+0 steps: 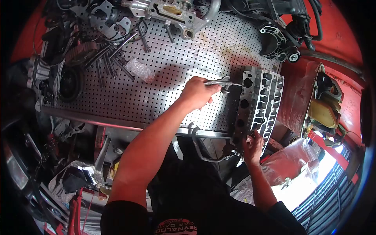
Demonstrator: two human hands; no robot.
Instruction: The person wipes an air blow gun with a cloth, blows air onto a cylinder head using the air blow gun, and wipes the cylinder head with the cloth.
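Observation:
My left hand (197, 94) is closed around a metallic hand tool (221, 83); its exact type is hard to make out. The tool's thin end points right and meets, or nearly meets, the upper left side of a long metal cylinder head (260, 98). That part lies lengthwise at the right end of a perforated metal bench top (188, 58), with rows of openings and pale machined edges showing. My right hand (253, 147) rests with bent fingers on the cylinder head's near end. Whether those fingers pinch its edge or only touch it is unclear.
Metal engine parts (172, 13) line the bench's far side. Loose bolts (111, 62), a toothed gear (81, 53) and a crumpled clear plastic bag (140, 71) lie left. A curved hose (199, 149) hangs at the near edge. Plastic-wrapped parts (290, 164) stand lower right.

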